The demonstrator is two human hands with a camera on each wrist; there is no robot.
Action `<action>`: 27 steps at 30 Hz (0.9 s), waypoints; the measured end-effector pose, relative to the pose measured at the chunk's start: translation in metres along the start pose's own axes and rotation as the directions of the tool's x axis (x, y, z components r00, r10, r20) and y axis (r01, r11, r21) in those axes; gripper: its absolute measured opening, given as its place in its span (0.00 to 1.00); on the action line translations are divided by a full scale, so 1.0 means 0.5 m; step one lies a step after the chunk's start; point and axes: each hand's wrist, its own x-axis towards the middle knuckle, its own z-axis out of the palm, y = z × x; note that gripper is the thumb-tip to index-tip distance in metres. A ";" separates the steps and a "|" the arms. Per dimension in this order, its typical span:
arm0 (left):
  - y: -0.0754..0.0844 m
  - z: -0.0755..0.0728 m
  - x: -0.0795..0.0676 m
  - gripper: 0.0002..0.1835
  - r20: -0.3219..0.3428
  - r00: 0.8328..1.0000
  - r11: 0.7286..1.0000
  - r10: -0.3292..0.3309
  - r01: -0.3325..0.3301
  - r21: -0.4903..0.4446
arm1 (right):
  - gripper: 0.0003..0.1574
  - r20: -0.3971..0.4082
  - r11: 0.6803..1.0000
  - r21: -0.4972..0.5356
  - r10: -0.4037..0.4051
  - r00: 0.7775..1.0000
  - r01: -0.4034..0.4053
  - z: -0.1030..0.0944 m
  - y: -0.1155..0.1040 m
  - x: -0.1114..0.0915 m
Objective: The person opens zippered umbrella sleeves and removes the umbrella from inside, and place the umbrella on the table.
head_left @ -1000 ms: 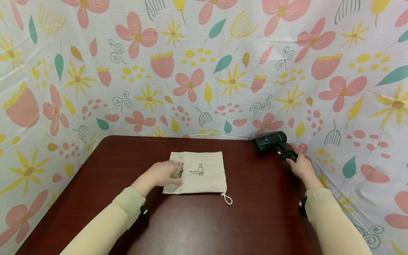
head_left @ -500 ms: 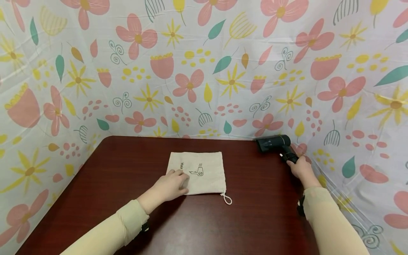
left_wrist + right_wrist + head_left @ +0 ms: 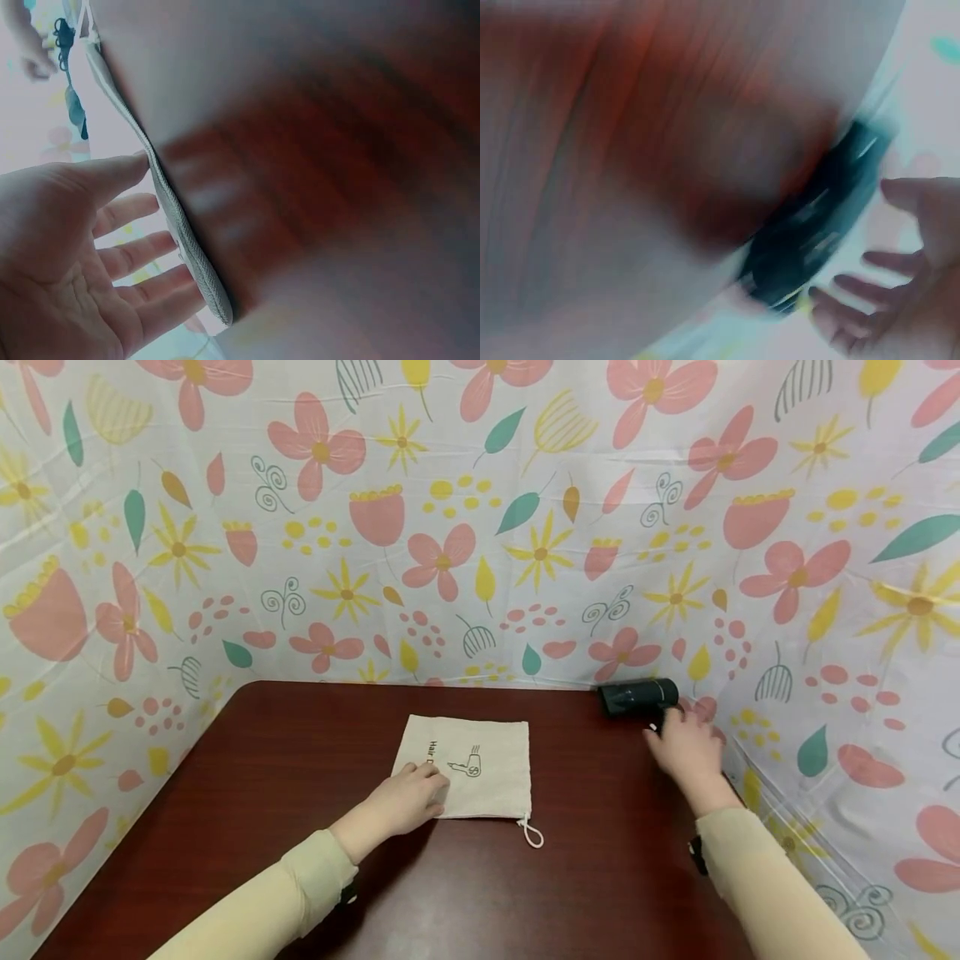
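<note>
A flat, pale cloth drawstring bag [image 3: 495, 777] lies on the table, printed with a hair dryer drawing and lettering that is partly covered. My left hand [image 3: 408, 797] rests at the bag's near left part, fingers loosely spread; in the left wrist view, the thumb and fingertips meet the bag's edge [image 3: 180, 225]. Toward the far right corner lies a black hair dryer [image 3: 637, 697], its barrel pointing left. Over its handle hovers my right hand [image 3: 690, 756], hiding most of that handle. In the right wrist view, the fingers are apart from the blurred dryer [image 3: 810, 225].
The dark red-brown table [image 3: 570, 893] ends against a flower-patterned cloth [image 3: 442, 635] at the back and both sides. A white cord loop [image 3: 533, 835] hangs from the bag's near right corner.
My right hand has let go of the hair dryer's handle and lifted slightly, moving left. The left hand has slid toward the bag's near edge, its fingers bending a little.
</note>
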 end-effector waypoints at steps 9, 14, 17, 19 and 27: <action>-0.006 -0.005 0.054 0.22 0.092 0.993 0.995 0.079 -0.073 -0.061 | 0.36 -0.029 0.808 0.083 -0.582 0.812 0.583 0.015 -0.274 -0.051; -0.021 -0.006 0.090 0.23 0.137 0.977 0.979 0.165 -0.145 -0.143 | 0.46 0.317 0.752 0.245 -0.659 0.682 0.612 0.060 -0.334 -0.077; -0.030 -0.004 0.101 0.23 0.152 0.971 0.974 0.184 -0.160 -0.157 | 0.48 0.412 0.786 0.257 -0.616 0.672 0.563 0.084 -0.338 -0.084; -0.037 -0.003 0.102 0.24 0.144 0.971 0.974 0.190 -0.169 -0.149 | 0.48 0.437 0.805 0.256 -0.590 0.679 0.535 0.091 -0.334 -0.085; -0.089 -0.006 0.065 0.29 0.085 0.989 0.982 0.122 -0.108 -0.155 | 0.49 0.401 0.878 0.189 -0.477 0.782 0.439 0.092 -0.279 -0.079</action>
